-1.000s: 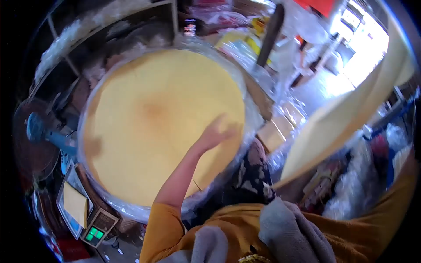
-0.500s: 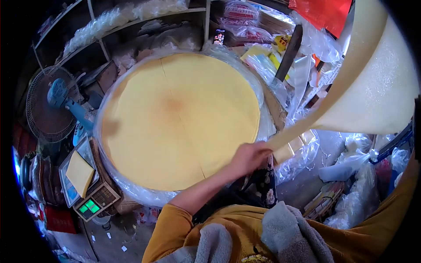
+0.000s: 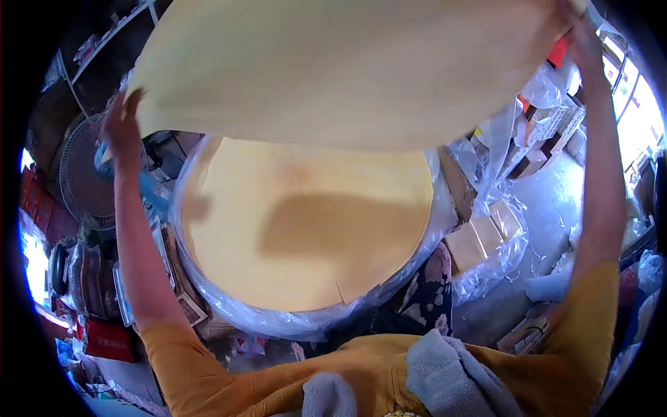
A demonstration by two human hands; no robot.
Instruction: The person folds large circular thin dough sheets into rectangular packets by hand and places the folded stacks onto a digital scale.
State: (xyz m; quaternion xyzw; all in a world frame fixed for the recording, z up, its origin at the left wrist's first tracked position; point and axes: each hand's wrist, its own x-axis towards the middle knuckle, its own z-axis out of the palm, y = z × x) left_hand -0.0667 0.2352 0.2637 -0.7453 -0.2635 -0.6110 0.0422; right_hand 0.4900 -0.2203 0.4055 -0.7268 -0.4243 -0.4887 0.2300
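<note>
With a grey towel [image 3: 451, 368] draped over the person's mustard top [image 3: 180, 375], a yellow disc [image 3: 229, 257] ringed by clear plastic [image 3: 278, 322] lies just ahead, a broad shadow [image 3: 333, 229] falling across it. Over the disc's far part a pale sheet [image 3: 333, 76] is up in the air, the left hand [image 3: 124, 133] pinching its left edge and the right hand [image 3: 580, 35], rather blurred, gripping its right edge. Past the left forearm stands a fan [image 3: 83, 187], with a shelf [image 3: 114, 43] farther back.
</note>
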